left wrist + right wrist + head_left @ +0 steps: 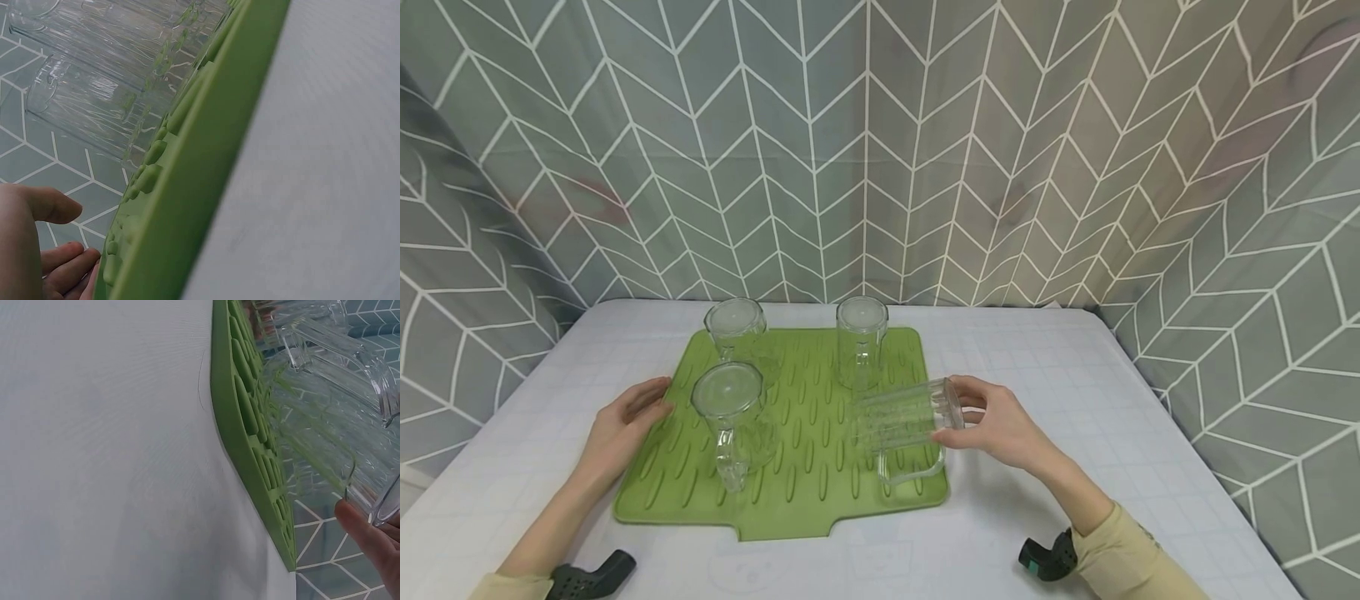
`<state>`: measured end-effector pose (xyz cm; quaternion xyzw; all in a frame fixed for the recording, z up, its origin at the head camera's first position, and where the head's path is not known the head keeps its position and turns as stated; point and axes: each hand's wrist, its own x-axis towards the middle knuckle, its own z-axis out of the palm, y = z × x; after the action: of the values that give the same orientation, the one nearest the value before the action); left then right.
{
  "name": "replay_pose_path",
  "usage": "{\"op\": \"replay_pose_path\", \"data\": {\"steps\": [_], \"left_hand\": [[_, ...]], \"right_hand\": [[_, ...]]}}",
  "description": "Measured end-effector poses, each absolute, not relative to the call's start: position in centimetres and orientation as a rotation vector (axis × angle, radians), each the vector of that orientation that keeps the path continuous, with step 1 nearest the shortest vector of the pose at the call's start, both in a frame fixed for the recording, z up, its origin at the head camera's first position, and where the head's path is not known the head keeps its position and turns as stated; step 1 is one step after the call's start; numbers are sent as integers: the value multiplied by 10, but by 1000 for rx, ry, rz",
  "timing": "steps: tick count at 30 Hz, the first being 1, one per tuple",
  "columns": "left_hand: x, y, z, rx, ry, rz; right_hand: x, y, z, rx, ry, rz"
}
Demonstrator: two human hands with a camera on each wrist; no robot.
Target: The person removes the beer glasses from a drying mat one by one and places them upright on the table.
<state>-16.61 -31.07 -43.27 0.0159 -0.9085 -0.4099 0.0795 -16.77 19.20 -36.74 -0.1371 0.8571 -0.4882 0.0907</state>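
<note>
My right hand point(1000, 421) grips a clear glass mug point(902, 417) by the end nearest the palm, thumb in front and fingers behind. The mug lies tilted sideways over the right part of a green ribbed drying mat point(808, 517), its handle toward me. In the right wrist view, the thumb point(359, 525) presses against the glass. My left hand point(625, 425) rests at the mat's left edge with loosely bent fingers, holding no mug. In the left wrist view its thumb point(59, 206) stands apart from the fingers beside the mat's edge.
Three more glass mugs stand upside down on the mat: one at front left point(730, 392), one at back left point(735, 318) and one at back right point(861, 333). A white cloth point(1030, 350) covers the table, and a patterned curtain point(865, 150) hangs behind it.
</note>
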Motion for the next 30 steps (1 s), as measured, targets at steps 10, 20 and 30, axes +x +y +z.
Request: {"op": "replay_pose_path", "data": {"steps": [10, 20, 30], "left_hand": [[-166, -311, -432, 46, -2720, -1208], [-165, -312, -433, 38, -2727, -1206], [-165, -312, -433, 28, -2710, -1232]], "right_hand": [[-171, 198, -368, -398, 2507, -1432], [-174, 202, -369, -401, 2445, -1451], [-176, 209, -369, -407, 2420, -1428]]}}
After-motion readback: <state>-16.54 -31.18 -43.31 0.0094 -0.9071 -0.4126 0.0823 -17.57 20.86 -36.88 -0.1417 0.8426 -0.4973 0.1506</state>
